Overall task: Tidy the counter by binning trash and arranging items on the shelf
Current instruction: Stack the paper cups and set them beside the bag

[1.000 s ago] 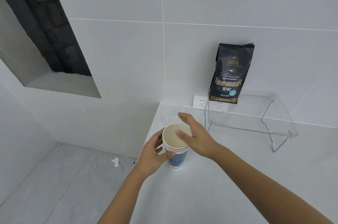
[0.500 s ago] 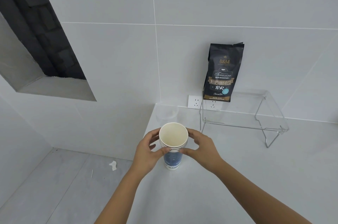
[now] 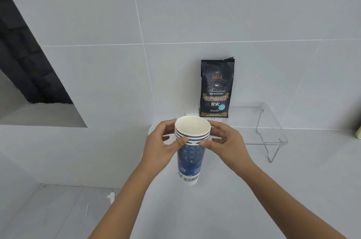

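Since half a second ago, the cup stack (image 3: 190,149) has been lifted higher between the two hands and carried nearer the shelf (image 3: 273,119); its base appears clear of the table (image 3: 224,209), in front of the coffee bag (image 3: 217,88). The left hand (image 3: 162,145) and right hand (image 3: 226,141) are both closed on the stack's rims, fingers (image 3: 180,142) pinching from opposite sides.

A slip is judged possible: only the upper rims seem gripped, so the lowest nested cups could slide off if loosely seated; thin paper walls could be crushed by a harder squeeze; the bag could be knocked over during placement.

The cups are smooth, tapered paper, white inside, blue-patterned outside, with rolled lips; the shelf is clear plastic on thin wire legs; the bag is matte black, creased at the top; table and wall tiles are glossy white.
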